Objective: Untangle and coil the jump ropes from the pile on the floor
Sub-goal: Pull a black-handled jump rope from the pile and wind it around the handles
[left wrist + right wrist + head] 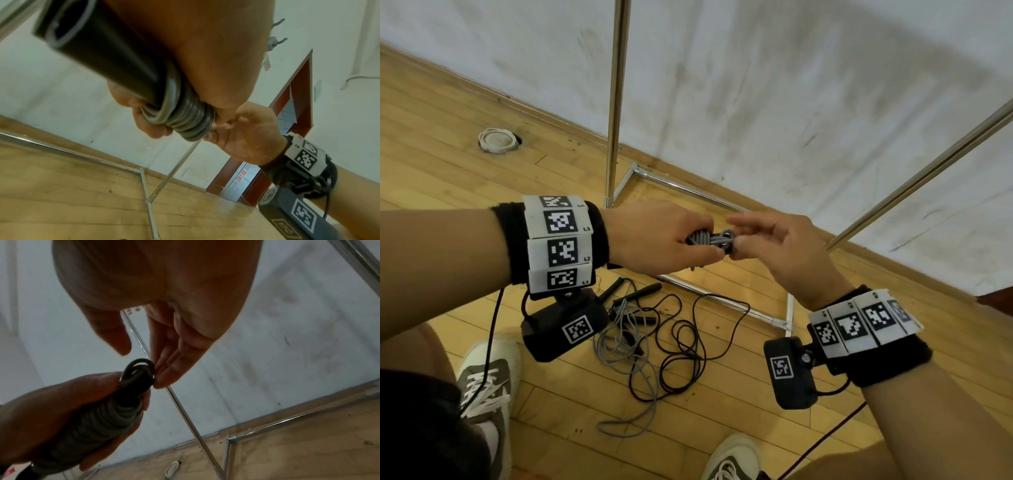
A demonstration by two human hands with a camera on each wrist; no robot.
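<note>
The left hand grips a grey rope wound in tight smooth coils round black handles. The right hand, fingers nearly straight, touches its looped end. Below, thin black and grey ropes sprawl tangled on the wooden floor beside a chrome rack.

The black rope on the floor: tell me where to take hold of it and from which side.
Take the black rope by a black handle at the far edge of the pile, coming from above. The handles are rigid and lie clear of the loops, while the cord crosses the grey rope, so a mid-cord grip would likely drag the tangle.
</note>
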